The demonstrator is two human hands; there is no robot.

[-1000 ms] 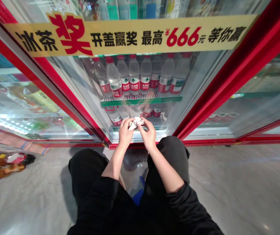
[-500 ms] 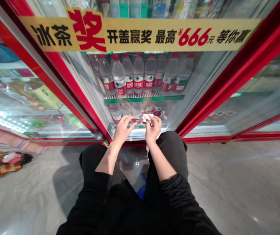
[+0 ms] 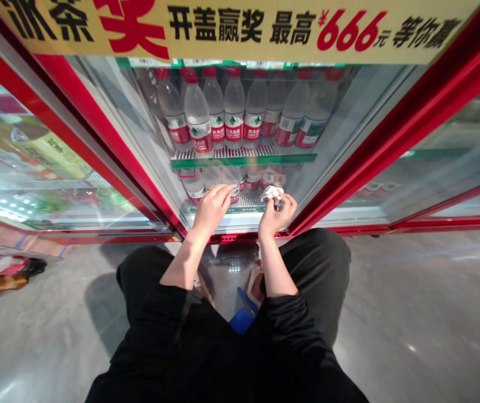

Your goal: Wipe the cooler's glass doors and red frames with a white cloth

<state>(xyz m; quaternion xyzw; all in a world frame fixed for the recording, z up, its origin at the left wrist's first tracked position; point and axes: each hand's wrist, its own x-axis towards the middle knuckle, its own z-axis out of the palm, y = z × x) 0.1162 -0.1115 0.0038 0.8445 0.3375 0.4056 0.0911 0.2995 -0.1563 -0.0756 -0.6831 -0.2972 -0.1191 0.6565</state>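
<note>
My right hand (image 3: 276,215) pinches a crumpled white tissue (image 3: 272,193) in front of the lower part of the glass cooler door (image 3: 294,193). To its left, my left hand (image 3: 213,208) holds nothing; its fingers are stretched out and lie close to the glass. Whether those fingertips touch the door I cannot tell. Behind the glass, several water bottles (image 3: 233,115) with red caps and red-and-white labels stand on a shelf, and more bottles (image 3: 193,187) show on the level below, partly hidden by my hands.
A yellow banner (image 3: 260,28) crosses the door above. Red door frames (image 3: 395,126) rise on both sides. Blue plastic (image 3: 242,321) lies on the grey floor (image 3: 416,313) between my feet. Dark drink bottles (image 3: 8,267) lie on the floor at left.
My hands have moved apart: the right has shifted to the right with the tissue, the left has risen slightly. My view has tilted down and closer to the door, and my knees are wider apart.
</note>
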